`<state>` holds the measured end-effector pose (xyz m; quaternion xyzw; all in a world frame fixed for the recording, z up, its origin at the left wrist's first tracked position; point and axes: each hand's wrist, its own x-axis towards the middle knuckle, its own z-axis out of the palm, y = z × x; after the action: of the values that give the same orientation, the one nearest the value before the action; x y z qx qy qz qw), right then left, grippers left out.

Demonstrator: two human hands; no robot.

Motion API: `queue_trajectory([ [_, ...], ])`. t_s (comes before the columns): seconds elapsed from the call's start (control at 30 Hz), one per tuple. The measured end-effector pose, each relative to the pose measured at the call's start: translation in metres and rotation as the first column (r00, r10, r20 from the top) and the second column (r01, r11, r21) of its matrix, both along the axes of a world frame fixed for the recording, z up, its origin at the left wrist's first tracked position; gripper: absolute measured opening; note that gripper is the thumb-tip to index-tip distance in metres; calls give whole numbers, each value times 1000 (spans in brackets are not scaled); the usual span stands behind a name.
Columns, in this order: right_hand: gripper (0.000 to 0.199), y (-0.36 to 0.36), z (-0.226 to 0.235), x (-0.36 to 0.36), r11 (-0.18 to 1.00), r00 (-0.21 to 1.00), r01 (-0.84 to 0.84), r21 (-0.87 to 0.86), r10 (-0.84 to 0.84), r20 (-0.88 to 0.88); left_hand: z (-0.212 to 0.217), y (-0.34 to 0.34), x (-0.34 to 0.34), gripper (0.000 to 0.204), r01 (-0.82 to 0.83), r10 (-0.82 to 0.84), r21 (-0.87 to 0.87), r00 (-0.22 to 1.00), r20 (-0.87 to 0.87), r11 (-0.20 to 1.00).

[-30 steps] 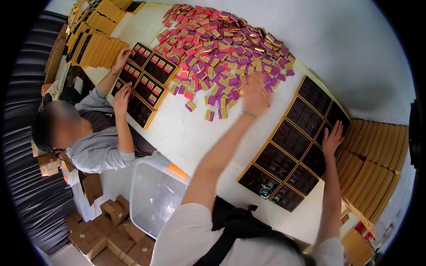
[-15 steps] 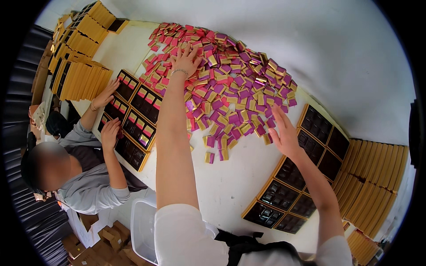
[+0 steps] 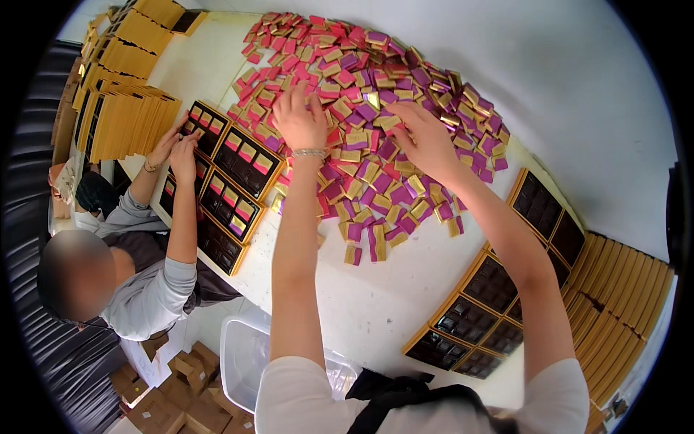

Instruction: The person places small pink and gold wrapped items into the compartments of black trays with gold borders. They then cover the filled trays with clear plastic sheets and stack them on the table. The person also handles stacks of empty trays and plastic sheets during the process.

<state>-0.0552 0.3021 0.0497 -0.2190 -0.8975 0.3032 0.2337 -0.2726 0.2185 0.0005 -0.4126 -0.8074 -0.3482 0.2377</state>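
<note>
A broad heap of small rectangular wrapped pieces (image 3: 376, 195) covers the far middle of the white table, red and gold toward the left, purple and gold toward the right. Over its left part is my left hand (image 3: 300, 123), a bracelet at the wrist, its thumb apart from the curved fingers; nothing shows in it. My right hand (image 3: 428, 145) reaches in from the right with thumb and forefinger apart. A red-and-gold piece (image 3: 389, 124) lies at the gap between them, not visibly gripped. Undersides of both hands are hidden.
Black moulded trays with gold edges (image 3: 251, 163), some partly filled, stand left by a co-worker's hands (image 3: 177, 148). More dark trays (image 3: 466, 318) lie right, beside stacked trays (image 3: 614, 289). Other stacks (image 3: 137, 119) rise far left. A clear plastic tub (image 3: 242, 362) and cardboard boxes (image 3: 177, 390) are below the table edge.
My right hand has moved left and away from me, from the heap's right edge to over its middle. My left hand has drawn slightly nearer. The co-worker's hands have come together over a tray.
</note>
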Motion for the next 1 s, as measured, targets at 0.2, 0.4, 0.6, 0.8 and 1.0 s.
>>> queue_trajectory([
  [0.2, 40, -27, -21, -27, 871, 952, -260, 416, 162, 258, -4, 9, -14, 57, 284, -324, -563, 946, 31, 776],
  [0.4, 42, -28, -56, -7, 916, 946, -143, 375, 15, 324, -1, 25, 4, 70, 217, -187, -715, 975, 123, 665],
  [0.6, 42, -46, -31, 14, 952, 961, 20, 306, -103, 256, -9, -37, 2, 52, 313, -283, -157, 940, 189, 936],
  [0.8, 43, 7, -28, -67, 998, 998, -56, -29, 57, 32, -5, -64, 48, 103, 87, -20, -189, 944, 330, 978],
  [1.0, 46, 38, -41, -153, 999, 852, -45, -18, 48, 522, -10, -38, 34, 113, 48, 73, -398, 956, 283, 916],
])
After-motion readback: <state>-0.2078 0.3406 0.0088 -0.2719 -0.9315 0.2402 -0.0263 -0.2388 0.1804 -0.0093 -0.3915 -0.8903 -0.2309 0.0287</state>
